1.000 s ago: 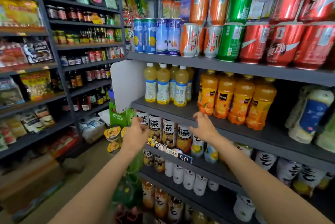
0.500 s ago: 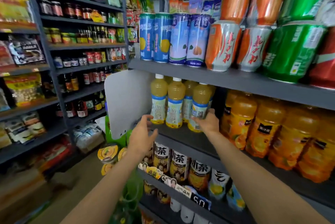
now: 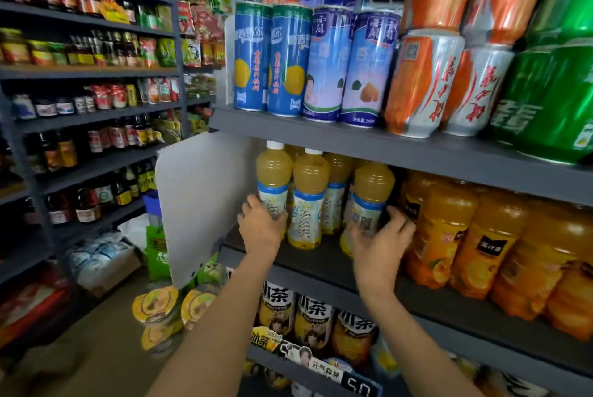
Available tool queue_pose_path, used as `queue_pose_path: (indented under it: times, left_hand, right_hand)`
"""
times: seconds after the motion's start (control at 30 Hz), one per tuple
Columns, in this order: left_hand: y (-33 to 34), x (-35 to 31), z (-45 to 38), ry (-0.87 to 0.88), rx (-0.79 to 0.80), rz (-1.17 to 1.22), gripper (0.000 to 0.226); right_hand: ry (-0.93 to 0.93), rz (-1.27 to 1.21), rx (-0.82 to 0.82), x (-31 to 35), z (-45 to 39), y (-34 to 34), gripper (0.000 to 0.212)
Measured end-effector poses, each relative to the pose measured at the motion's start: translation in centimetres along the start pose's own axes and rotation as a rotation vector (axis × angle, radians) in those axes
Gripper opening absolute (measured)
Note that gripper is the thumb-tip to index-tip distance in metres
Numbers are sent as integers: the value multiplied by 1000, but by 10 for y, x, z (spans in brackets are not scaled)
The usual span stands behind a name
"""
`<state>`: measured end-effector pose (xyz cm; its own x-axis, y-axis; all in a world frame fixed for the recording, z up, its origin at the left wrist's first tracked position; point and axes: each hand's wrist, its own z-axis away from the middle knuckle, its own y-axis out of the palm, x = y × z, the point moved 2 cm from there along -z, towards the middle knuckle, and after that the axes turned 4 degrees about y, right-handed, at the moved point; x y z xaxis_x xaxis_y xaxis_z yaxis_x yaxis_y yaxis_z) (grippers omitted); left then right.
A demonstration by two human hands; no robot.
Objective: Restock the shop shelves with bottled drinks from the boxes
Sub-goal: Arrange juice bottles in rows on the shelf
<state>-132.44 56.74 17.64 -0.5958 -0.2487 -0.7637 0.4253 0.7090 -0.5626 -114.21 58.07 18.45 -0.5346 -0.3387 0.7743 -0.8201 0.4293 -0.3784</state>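
Several yellow juice bottles with white caps and blue-white labels stand on the dark middle shelf (image 3: 321, 263). My left hand (image 3: 261, 225) grips the lower part of the leftmost front bottle (image 3: 274, 181). My right hand (image 3: 380, 242) wraps around the base of the rightmost front bottle (image 3: 372, 194). Between them stands another front bottle (image 3: 308, 200), untouched. More of these bottles stand behind the front row, partly hidden.
Orange juice bottles (image 3: 449, 236) crowd the same shelf to the right. Tall drink cans (image 3: 321, 62) line the shelf above, tea bottles (image 3: 314, 316) the shelf below. A white divider panel (image 3: 195, 200) closes the shelf's left end. Sauce shelves (image 3: 90, 114) flank the aisle on the left.
Both hands rose from the lower shelf's edge to the yellow bottles and closed around them. The view moved closer to the shelf.
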Motion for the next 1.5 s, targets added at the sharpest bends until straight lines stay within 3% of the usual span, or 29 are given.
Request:
queue_pose_path:
  times: [0.1, 0.17, 0.23, 0.4, 0.6, 0.8, 0.9, 0.93, 1.0, 1.07, 1.13, 1.27, 1.5]
  left_hand:
    - [1, 10, -11, 51, 19, 67, 53]
    - [-6, 17, -18, 67, 64, 116, 50]
    - [-13, 22, -25, 82, 129, 117, 50]
    - [-19, 26, -27, 112, 198, 133, 51]
    - [-22, 25, -24, 127, 216, 128, 51]
    - [-24, 25, -18, 138, 151, -24, 50]
    - [-26, 24, -10, 145, 62, -136, 50]
    - [-27, 24, -8, 145, 42, -166, 51]
    - [-28, 23, -5, 142, 18, -207, 52]
    - [-29, 23, -4, 132, 3, -219, 52]
    - [-30, 24, -4, 133, -2, -223, 52]
    - [-30, 26, -3, 149, -9, -231, 51]
    - [-31, 27, -5, 160, 0, -228, 50]
  right_hand:
    - [-185, 2, 182, 11, 30, 23, 58]
    - [-110, 24, 336, 18, 28, 51, 68]
    - [-14, -31, 382, 26, 19, 73, 69]
    - [72, 51, 334, 31, 12, 89, 53]
    - [45, 192, 129, 16, 24, 68, 55]
    - [97, 149, 74, 21, 23, 67, 69]
    - [-21, 30, -114, 35, 46, 51, 69]
    - [-112, 3, -112, 41, 55, 51, 61]
    - [-234, -8, 56, 50, 63, 62, 46]
    - [-156, 21, 277, 55, 53, 84, 48]
    - [-20, 69, 368, 56, 36, 105, 62]
    - [74, 196, 373, 57, 16, 128, 77]
    - [258, 291, 287, 56, 1, 145, 48]
